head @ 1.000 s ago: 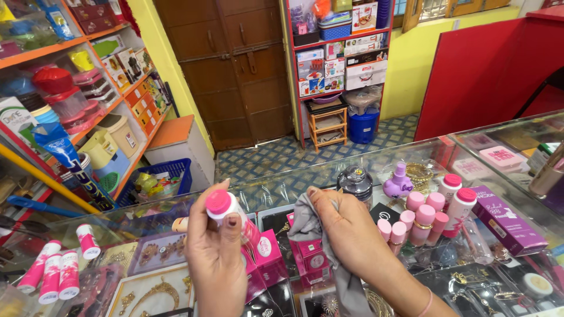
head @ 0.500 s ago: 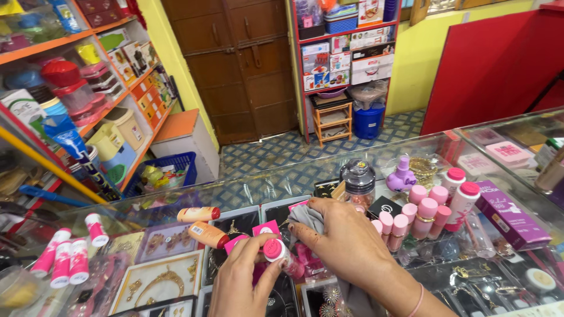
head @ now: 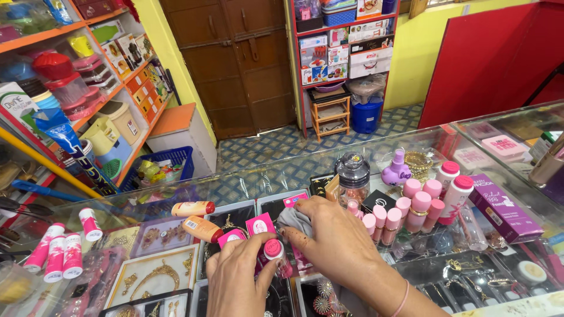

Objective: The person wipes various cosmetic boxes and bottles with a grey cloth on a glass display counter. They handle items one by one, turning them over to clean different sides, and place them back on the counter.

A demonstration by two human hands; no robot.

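Nearby, pink-capped bottles [head: 411,205] crowding right hand [head: 335,243], left hand [head: 235,282] gripping small bottle [head: 275,253]

Two bare hands, close together, low in the view.

The left hand [head: 238,282] comes up from about 6 o'clock, back facing up, with its thumb and fingers curled in to pinch something small at its 1 o'clock side. The right hand [head: 332,240] comes in from about 5 o'clock, palm down, fingers [head: 305,208] spread and bent, pointing to 10 o'clock. The right wrist has a thin pink band [head: 403,298]. The hands nearly touch.
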